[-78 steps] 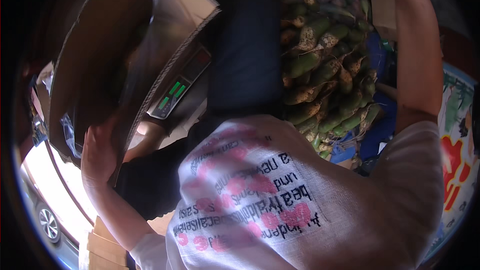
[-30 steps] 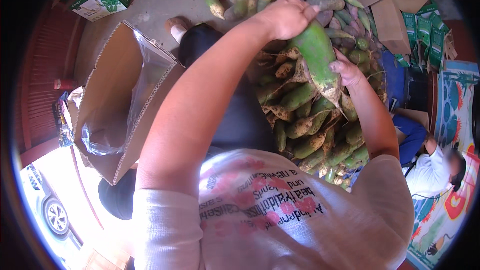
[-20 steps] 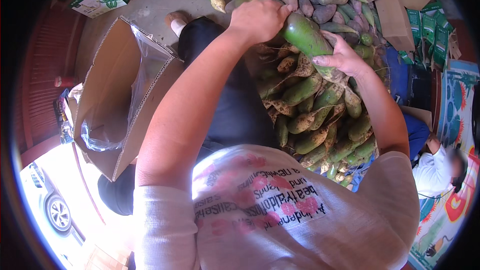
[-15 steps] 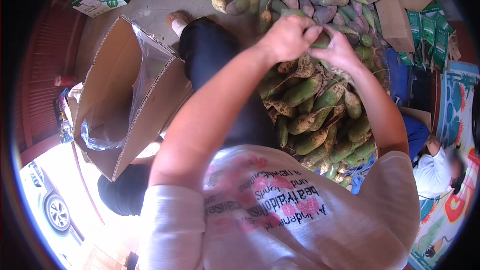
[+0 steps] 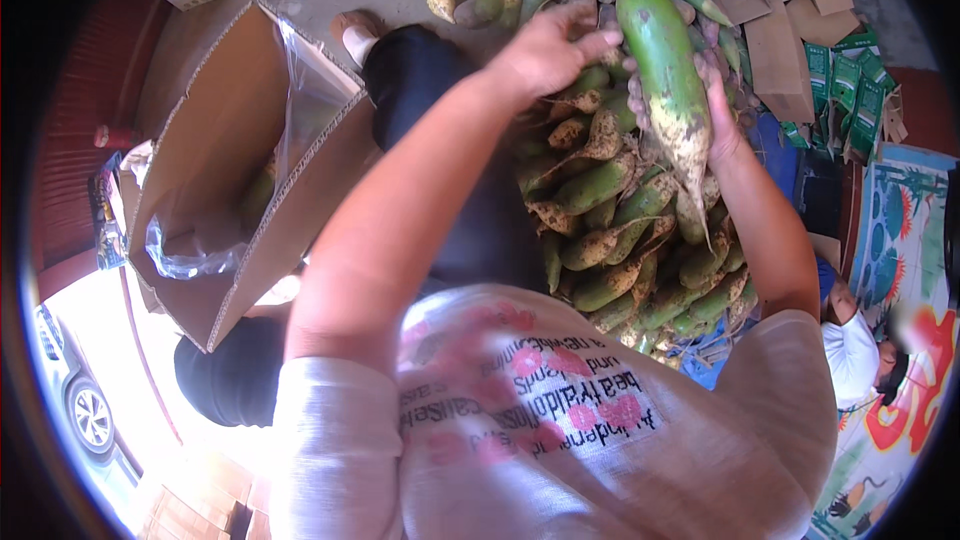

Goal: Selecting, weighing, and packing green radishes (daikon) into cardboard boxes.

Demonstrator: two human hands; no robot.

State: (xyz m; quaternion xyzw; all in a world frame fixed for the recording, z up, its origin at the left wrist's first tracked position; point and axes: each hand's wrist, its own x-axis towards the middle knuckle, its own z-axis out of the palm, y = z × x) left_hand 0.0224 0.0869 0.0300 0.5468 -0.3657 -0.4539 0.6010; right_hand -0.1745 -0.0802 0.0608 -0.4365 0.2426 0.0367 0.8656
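Observation:
A big green radish point(image 5: 668, 80), muddy at its tapered root end, is lifted above a heap of green radishes point(image 5: 620, 230). My right hand point(image 5: 718, 120) grips it from behind and below. My left hand point(image 5: 548, 52) reaches over the heap just left of that radish, fingertips touching its upper part and fingers spread. Both forearms stretch out from my white printed shirt.
An open cardboard box point(image 5: 235, 170) with a clear plastic liner point(image 5: 300, 115) stands at the left, some radishes inside. My dark trouser leg and shoe point(image 5: 352, 32) lie beside it. Flattened cartons point(image 5: 770, 0) and green packets point(image 5: 850, 90) sit top right. Another person point(image 5: 860, 350) crouches at the right.
The box was held up close at first, then stood on the ground. Both hands went to the heap, dipped into it, and now the large radish is raised again in my right hand.

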